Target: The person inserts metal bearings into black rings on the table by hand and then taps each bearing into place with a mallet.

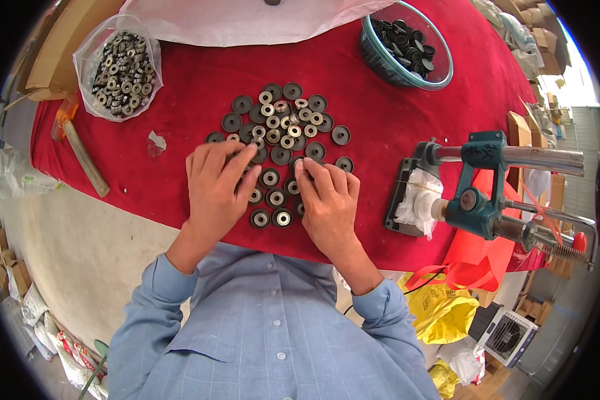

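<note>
Black round caps and small metal ball bearings lie grouped on the red cloth in front of me. Several nearer caps have a bearing seated in them, such as the cap with bearing at the near edge. My left hand is over the group's left side, fingers bent and thumb apart from the index finger, whose tip is by a bearing. On the other side, my right hand has thumb and index finger together at a black cap; the fingertips partly hide it.
A clear bag of bearings stands at the far left, above a wooden-handled hammer. A teal bowl of black caps is at the far right. A green hand press stands on the right, beside a red bag.
</note>
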